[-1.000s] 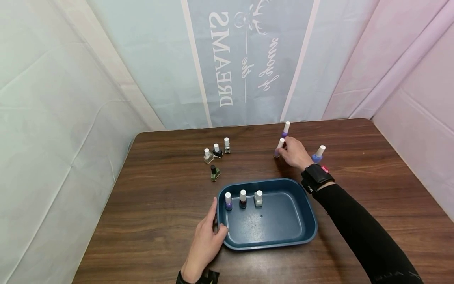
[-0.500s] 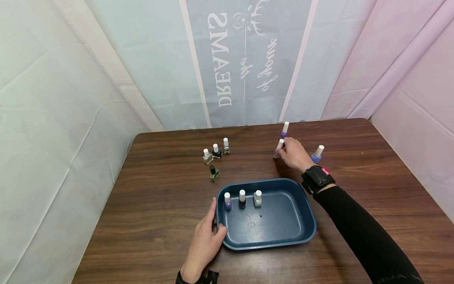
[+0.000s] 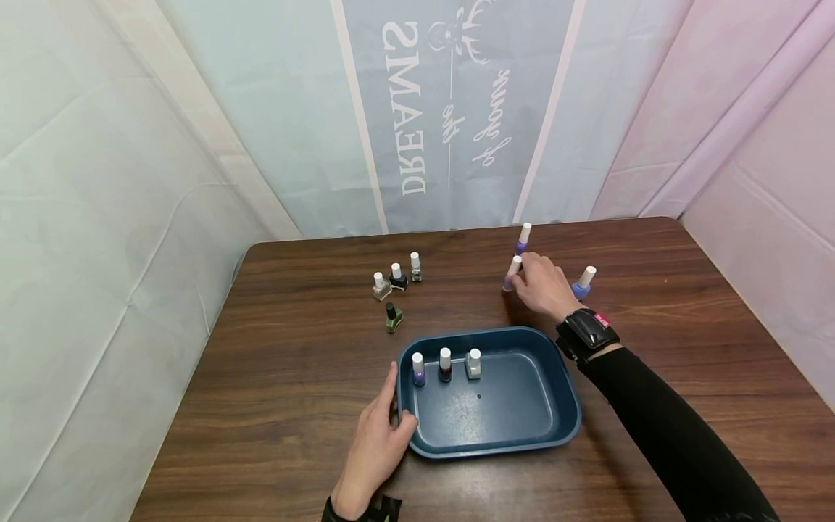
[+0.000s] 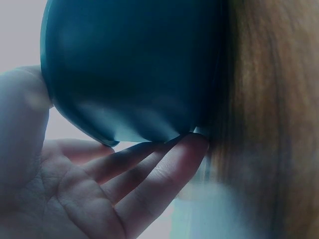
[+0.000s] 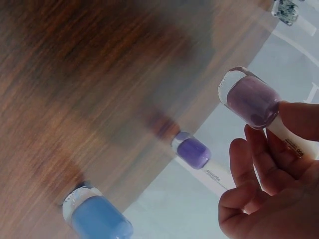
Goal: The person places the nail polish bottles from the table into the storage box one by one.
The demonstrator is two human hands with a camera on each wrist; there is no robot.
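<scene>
The right hand (image 3: 543, 284) pinches the mauve bottle (image 5: 253, 101) by its cap, toward the counter's (image 3: 280, 406) far edge; a loose pinch could drop it, a careless swing topple the purple bottle (image 5: 193, 153) just beyond; the left hand (image 3: 375, 446) grips the tray's (image 3: 496, 413) end; tugging might upset bottles inside.

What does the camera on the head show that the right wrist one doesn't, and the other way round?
Only the head view: the blue tray, the row of three bottles standing in it, the left hand at its edge, the green bottle and the black sleeve.

Only the right wrist view: the palm side of the right hand, and lettering on the mauve bottle's cap, too small to read surely.

Both: the right hand pinching the mauve bottle, with the purple bottle, light-blue bottle and wooden table.
</scene>
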